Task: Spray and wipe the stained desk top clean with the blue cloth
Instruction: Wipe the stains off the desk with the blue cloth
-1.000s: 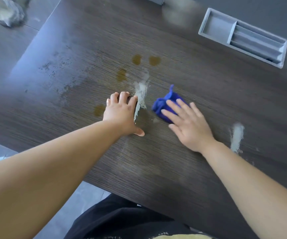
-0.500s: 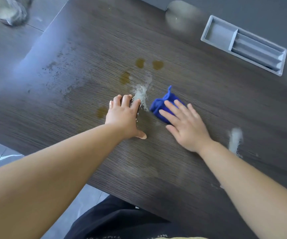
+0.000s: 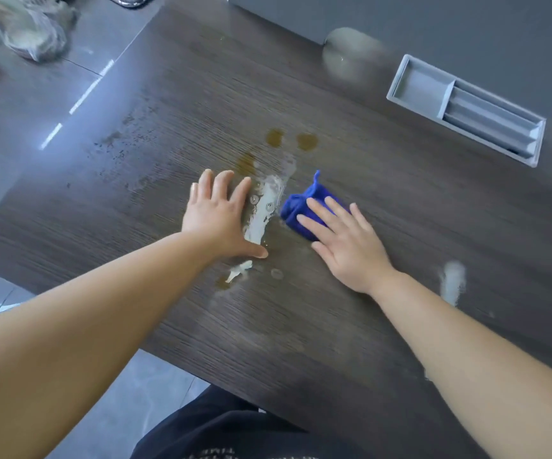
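Fingers (image 3: 321,212) of my right hand (image 3: 347,246) are lying straight and slightly spread, pressing the cloth (image 3: 294,207) flat against the desk (image 3: 367,326); they are pinching nothing. My left hand (image 3: 216,223) is bracing beside it, fingers spread on the wood, thumb just beside the foot of the foam (image 3: 264,210).

I am judging that the wad is covering too little. A short stroke may only be pushing foam around and smearing the brown spots (image 3: 274,138) beyond it. My left palm may also be dragging wet through the streak, and the drips nearer me could be spreading.

Cloth is looking deep blue and bunched, one corner sticking up, sitting just right of the foam at mid-desk. Desk is showing dark grain, speckled and hazy at left.
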Demonstrator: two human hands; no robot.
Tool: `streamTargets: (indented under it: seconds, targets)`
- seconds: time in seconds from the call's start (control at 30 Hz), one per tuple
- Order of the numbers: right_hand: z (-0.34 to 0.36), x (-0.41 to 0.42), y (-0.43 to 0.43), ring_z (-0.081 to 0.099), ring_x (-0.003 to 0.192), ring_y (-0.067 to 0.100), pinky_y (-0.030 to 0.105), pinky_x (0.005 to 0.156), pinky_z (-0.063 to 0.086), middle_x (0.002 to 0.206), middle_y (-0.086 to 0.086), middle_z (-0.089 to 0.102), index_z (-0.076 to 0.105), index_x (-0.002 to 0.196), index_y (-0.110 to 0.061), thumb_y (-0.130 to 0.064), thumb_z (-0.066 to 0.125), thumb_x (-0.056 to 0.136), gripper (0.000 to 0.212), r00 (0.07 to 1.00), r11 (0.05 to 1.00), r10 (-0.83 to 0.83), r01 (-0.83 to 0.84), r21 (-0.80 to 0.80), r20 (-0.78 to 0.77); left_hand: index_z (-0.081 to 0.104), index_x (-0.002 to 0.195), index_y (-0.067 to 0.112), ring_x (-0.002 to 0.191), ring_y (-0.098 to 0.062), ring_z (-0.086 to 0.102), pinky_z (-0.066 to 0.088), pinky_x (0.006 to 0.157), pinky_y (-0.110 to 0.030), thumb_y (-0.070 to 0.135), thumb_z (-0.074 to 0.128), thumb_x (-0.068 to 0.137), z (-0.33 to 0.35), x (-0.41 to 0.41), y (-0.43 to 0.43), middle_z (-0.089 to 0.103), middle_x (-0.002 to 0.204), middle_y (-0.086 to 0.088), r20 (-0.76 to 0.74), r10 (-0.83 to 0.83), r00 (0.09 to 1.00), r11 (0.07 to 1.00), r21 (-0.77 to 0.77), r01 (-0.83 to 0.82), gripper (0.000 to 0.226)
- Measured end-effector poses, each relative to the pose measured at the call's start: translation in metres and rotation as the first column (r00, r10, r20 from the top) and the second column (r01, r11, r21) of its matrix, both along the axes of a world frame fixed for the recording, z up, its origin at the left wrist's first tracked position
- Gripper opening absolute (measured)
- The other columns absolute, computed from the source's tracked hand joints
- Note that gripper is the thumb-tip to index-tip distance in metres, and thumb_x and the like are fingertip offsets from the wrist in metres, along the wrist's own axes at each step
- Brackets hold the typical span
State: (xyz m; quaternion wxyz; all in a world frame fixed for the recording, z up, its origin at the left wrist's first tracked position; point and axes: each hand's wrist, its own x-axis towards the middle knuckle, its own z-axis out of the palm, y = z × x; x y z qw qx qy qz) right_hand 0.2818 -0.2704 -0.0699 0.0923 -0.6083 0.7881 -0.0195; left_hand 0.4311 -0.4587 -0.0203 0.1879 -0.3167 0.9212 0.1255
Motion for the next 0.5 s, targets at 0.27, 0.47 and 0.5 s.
streamTargets:
  seconds: [0.27, 0.47, 0.5]
  targets:
    - [0.005, -0.038, -0.108, -0.002, 0.146, 0.024, 0.049, 0.117, 0.001, 0.160, -0.003, -0.003, 0.010, 0.151, -0.030, -0.042, 0.023, 0.102, 0.052, 0.698, 0.700, -0.714, 0.711, 0.071, 0.055, 0.004, 0.150, 0.027, 0.142, -0.033, 0.000, 0.011, 0.117, -0.051, 0.075, 0.075, 0.040, -0.005, 0.008, -0.040, 0.004, 0.155, -0.005, 0.089, 0.172, 0.981, 0.983, 0.054, -0.177, 0.139]
    - [0.000, 0.009, -0.093, 0.016, 0.144, 0.027, 0.051, 0.114, 0.013, 0.158, 0.000, 0.019, 0.029, 0.148, -0.027, -0.043, 0.022, 0.098, 0.053, 0.990, 0.990, -0.137, 0.137, -0.007, 0.040, 0.007, 0.149, 0.025, 0.141, -0.035, 0.004, 0.013, 0.116, -0.051, 0.074, 0.076, 0.039, -0.008, 0.004, -0.040, 0.007, 0.154, -0.008, 0.124, 0.168, 0.978, 0.985, 0.025, -0.172, 0.139]
    - [-0.001, 0.002, -0.080, 0.020, 0.143, 0.028, 0.051, 0.113, 0.016, 0.156, -0.001, 0.024, 0.033, 0.146, -0.026, -0.042, 0.022, 0.096, 0.053, 0.995, 0.996, -0.092, 0.093, -0.015, 0.039, 0.007, 0.149, 0.025, 0.141, -0.035, 0.004, 0.013, 0.116, -0.051, 0.074, 0.076, 0.039, -0.008, 0.003, -0.041, 0.006, 0.154, -0.008, 0.132, 0.164, 0.978, 0.985, 0.027, -0.169, 0.139]
